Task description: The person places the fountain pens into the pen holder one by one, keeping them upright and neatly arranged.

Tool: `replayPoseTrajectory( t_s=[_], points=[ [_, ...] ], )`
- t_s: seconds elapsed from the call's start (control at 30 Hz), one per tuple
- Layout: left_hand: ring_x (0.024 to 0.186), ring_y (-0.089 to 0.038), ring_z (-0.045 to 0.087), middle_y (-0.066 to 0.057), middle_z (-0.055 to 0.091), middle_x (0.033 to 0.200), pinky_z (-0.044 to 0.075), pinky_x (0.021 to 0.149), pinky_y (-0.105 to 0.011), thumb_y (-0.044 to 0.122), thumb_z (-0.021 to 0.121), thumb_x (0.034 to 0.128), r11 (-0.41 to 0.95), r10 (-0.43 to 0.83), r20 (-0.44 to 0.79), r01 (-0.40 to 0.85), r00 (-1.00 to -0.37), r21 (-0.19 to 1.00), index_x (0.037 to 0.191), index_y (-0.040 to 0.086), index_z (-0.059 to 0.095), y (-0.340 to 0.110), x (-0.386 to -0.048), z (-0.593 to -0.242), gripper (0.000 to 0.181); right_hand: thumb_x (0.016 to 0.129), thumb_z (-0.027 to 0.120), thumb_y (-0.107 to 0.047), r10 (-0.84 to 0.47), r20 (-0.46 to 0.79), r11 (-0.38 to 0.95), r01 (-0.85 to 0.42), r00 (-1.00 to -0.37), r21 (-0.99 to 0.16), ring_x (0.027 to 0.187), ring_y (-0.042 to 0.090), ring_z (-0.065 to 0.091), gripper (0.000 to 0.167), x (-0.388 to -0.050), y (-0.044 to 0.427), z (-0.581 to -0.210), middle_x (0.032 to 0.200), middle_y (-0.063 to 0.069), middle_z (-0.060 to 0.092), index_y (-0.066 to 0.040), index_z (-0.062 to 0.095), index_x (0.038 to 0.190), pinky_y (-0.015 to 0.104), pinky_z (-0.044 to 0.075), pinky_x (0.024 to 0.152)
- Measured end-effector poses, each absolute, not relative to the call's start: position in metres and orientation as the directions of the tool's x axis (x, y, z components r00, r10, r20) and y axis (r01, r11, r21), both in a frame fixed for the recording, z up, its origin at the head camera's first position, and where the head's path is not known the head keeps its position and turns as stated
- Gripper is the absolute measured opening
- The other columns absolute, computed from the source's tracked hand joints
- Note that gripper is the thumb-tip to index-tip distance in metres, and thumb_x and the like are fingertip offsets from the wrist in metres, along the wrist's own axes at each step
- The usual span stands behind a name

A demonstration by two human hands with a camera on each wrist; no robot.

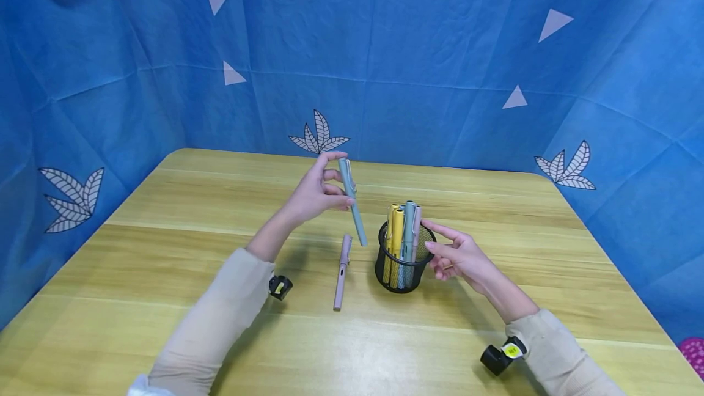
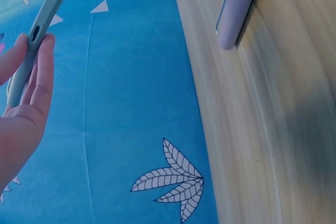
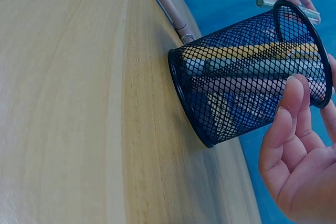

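Observation:
My left hand (image 1: pixel 319 191) pinches a blue-green capped pen (image 1: pixel 359 225) above the table, its lower end tilted down toward the holder. Right of it stands a black mesh pen holder (image 1: pixel 387 274), upright on the table. Inside are yellow pens (image 1: pixel 397 231), a blue-green pen (image 1: pixel 409 225) and a light purple pen (image 1: pixel 417 228). My right hand (image 1: pixel 464 258) holds the holder at its right rim with thumb and index finger; the other fingers are curled beside the mesh (image 3: pixel 236 93). Another light purple pen (image 1: pixel 342 280) lies on the table left of the holder.
The wooden table (image 1: pixel 247 335) ends at the back against a blue patterned cloth (image 1: pixel 385 35). A small black camera is worn at each sleeve. Something pink (image 1: pixel 694 350) shows past the table's right edge.

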State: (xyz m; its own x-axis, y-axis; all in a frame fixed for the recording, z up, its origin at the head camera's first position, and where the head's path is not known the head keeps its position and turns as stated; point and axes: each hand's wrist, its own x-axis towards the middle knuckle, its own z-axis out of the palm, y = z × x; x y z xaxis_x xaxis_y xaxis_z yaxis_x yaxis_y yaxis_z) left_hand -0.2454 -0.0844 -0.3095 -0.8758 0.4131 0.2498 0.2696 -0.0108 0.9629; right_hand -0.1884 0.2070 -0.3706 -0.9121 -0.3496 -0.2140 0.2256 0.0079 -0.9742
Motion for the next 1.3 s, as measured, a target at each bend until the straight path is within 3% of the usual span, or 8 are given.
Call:
replayPoseTrajectory(
  t_s=[0.8, 1.3],
  points=[
    [0.072, -0.027, 0.062, -0.02, 0.056, 0.094, 0.053, 0.063, -0.037, -0.013, 0.064, 0.0736, -0.047, 0.371, 0.432, 0.448, -0.822, 0.893, 0.132, 0.009, 0.03, -0.062, -0.235, -0.307, 0.072, 0.086, 0.061, -0.017, -0.351, -0.214, 0.005, 0.226, -0.912, -0.974, 0.047, 0.013, 0.056, 0.064, -0.187, 0.206, -0.371, 0.063, 0.009, 0.062, -0.012, 0.028, 0.14, 0.023, 0.047, 0.047],
    [0.071, -0.026, 0.062, -0.017, 0.056, 0.093, 0.053, 0.064, -0.036, -0.013, 0.065, 0.0727, 0.001, 0.41, 0.433, 0.475, -0.803, 0.88, 0.133, 0.009, 0.03, -0.05, -0.234, -0.31, 0.074, 0.086, 0.061, -0.019, -0.345, -0.218, 0.01, 0.229, -0.913, -0.973, 0.046, 0.014, 0.056, 0.065, -0.187, 0.208, -0.371, 0.063, 0.008, 0.061, -0.013, 0.027, 0.14, 0.023, 0.047, 0.047]
  ],
)
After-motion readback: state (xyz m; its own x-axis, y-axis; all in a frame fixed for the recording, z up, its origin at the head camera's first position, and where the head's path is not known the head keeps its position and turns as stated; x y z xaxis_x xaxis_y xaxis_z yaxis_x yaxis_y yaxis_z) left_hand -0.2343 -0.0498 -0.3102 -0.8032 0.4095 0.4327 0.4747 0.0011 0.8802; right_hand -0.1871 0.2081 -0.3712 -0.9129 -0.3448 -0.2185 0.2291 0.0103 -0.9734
